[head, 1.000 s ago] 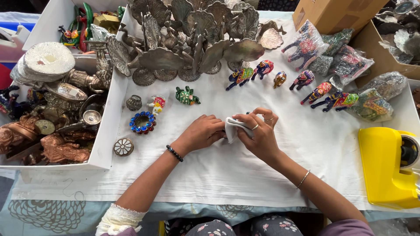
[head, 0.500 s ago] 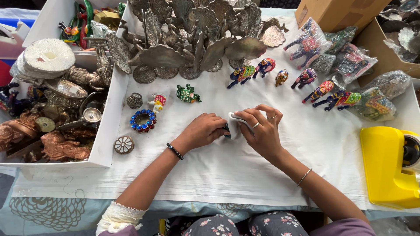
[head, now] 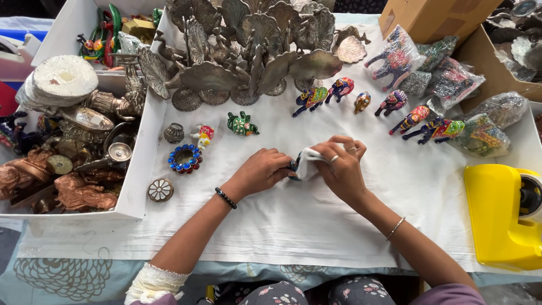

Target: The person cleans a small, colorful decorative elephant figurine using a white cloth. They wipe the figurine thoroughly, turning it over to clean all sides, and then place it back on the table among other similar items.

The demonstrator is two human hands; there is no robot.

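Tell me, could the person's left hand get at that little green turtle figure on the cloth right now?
Probably yes. The green turtle figure sits in the open on the white cloth, just beyond the left hand, with nothing between them. But that hand is busy holding a small dark figure.

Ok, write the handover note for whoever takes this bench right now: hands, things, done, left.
Left hand: closed on a small dark painted figurine, mostly hidden, over the white cloth-covered table.
Right hand: presses a white wipe against that figurine.
Around: painted animal figurines stand unwrapped in a loose row behind the hands; bagged figurines lie at the right by the cardboard box; metal peacocks at the back; yellow tape dispenser at the right edge.
Done: some pieces are bagged.
Left: the held figurine is mid-wipe; whether the standing row has been wiped cannot be told.
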